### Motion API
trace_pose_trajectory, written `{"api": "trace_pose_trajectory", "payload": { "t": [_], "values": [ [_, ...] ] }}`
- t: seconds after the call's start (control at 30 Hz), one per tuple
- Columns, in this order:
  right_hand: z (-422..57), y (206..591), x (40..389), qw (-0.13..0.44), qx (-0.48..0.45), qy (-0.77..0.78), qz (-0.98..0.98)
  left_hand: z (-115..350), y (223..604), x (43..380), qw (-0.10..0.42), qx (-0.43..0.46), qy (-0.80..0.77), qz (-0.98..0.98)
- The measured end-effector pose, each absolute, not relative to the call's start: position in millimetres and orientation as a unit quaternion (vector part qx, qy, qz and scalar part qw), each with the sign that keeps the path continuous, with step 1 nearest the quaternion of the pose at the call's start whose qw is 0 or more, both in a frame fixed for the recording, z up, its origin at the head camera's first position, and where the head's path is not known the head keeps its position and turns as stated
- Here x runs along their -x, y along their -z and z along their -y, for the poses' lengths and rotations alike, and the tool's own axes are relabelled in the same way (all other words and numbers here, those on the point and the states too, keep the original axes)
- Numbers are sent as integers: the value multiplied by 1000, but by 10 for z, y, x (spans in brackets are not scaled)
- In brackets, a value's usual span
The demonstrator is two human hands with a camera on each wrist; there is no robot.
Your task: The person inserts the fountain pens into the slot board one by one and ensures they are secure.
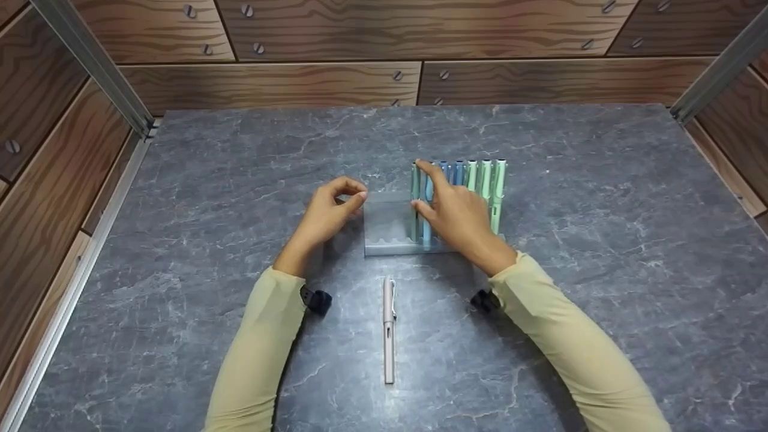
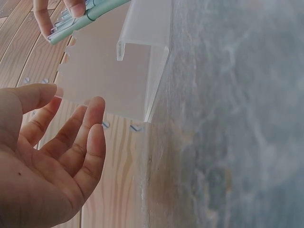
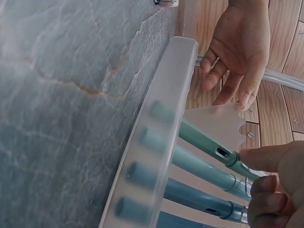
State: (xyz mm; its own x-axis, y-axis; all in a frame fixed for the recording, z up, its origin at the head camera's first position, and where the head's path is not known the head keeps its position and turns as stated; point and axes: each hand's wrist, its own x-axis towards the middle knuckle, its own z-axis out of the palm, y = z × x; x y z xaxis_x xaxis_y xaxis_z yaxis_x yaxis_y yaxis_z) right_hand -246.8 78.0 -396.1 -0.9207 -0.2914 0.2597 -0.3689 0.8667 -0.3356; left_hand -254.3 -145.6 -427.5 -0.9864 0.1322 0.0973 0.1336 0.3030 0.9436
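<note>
A clear, frosted pen stand stands on the table with a row of capped pens leaning in its right part. My right hand holds the leftmost one, a muted green pen, with thumb and index finger near its cap; its lower end sits behind the front lip. At the stand's left edge, my left hand pinches the upper corner between thumb and index finger, the other fingers loosely bent. Blue pens and light green pens stand farther right, partly covered by the right hand.
A pale grey pen lies lengthwise on the marbled table, between the forearms and in front of the stand. Wood-patterned panels and metal posts border the table.
</note>
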Motion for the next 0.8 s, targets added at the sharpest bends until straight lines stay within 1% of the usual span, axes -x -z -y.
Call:
{"api": "trace_pose_trajectory", "payload": {
  "t": [0.2, 0.47, 0.8],
  "values": [
    [-806, 3966, 2463, 103, -176, -201, 958, 1453, 4271, 2547, -2, 82, 585, 807],
    [-850, 3989, 2385, 129, -207, -240, 940, 1444, 4265, 2550, 0, 83, 585, 806],
    [-875, 4029, 2249, 98, -232, -269, 930, 1446, 4287, 2558, 7, 79, 587, 806]
  ]
}}
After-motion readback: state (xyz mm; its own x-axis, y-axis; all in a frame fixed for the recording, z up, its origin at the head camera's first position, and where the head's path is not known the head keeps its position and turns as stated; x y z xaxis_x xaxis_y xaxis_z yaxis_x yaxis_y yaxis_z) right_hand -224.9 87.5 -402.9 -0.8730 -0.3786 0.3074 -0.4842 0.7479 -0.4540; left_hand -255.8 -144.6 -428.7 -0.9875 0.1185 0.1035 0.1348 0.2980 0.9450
